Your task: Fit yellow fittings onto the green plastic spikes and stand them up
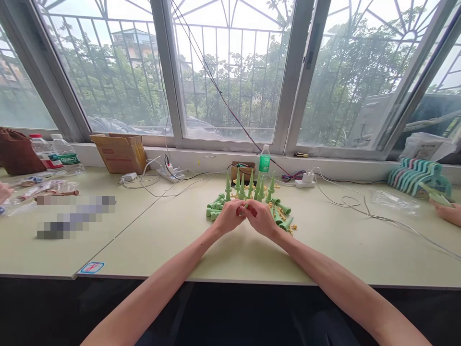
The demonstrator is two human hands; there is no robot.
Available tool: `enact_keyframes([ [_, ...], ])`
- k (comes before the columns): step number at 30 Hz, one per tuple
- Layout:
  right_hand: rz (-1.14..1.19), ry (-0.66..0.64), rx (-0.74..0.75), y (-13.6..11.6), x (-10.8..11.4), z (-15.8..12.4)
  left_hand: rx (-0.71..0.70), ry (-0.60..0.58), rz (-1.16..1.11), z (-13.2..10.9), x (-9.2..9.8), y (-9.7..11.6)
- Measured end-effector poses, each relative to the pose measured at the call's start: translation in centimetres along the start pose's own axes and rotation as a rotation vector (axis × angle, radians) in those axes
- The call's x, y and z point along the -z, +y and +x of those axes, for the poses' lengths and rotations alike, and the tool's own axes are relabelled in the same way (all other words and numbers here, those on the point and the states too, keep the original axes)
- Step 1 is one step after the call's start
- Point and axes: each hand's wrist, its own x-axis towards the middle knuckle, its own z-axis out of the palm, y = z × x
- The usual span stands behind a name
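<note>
My left hand (230, 215) and my right hand (262, 219) meet fingertip to fingertip over the table, both with fingers closed in a pinch. A bit of green shows between them, part of a small green piece (246, 205) mostly hidden by the fingers. Just beyond stand several pointed green plastic spikes (271, 188), upright in a cluster. Green hollow tubes (215, 211) lie to the left of my left hand. On the right, green cones (287, 224) lie on their sides beside my right hand, among small yellow branched pieces (294, 227).
Behind the spikes are a small cardboard box (243, 169) and a green-labelled bottle (264, 159). White cables (363, 211) cross the table on the right. A power strip (171, 175) and larger carton (120, 153) stand left. Other people's hands (446, 210) show at both edges, near hangers (418, 177) at right.
</note>
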Motion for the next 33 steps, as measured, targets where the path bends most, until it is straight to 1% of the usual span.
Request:
enact_keyframes([
  [5, -0.078, 0.127, 0.002, 0.1, 0.8, 0.4, 0.021, -0.012, -0.070, 0.0, 0.1, 0.1],
  [10, -0.122, 0.378, -0.015, 1.1, 2.3, 1.1, 0.061, -0.023, -0.079, -0.1, 0.2, 0.2],
  [12, -0.153, 0.410, -0.025, 1.7, 2.7, 1.4, 0.064, -0.037, -0.069, -0.1, 0.1, 0.1],
  [15, -0.203, 0.366, -0.034, 2.5, 3.1, 1.7, 0.036, -0.083, -0.036, -0.2, 0.0, -0.1],
  [21, -0.206, 0.258, -0.067, 3.4, 3.4, 2.1, -0.029, -0.216, 0.009, -0.7, -0.3, -0.1],
  [23, -0.208, 0.229, -0.079, 3.8, 3.4, 2.1, -0.040, -0.245, 0.003, -0.8, -0.3, -0.1],
  [33, -0.219, 0.079, -0.089, 5.1, 3.2, 2.1, -0.063, -0.233, -0.003, -0.6, -0.1, 0.0],
])
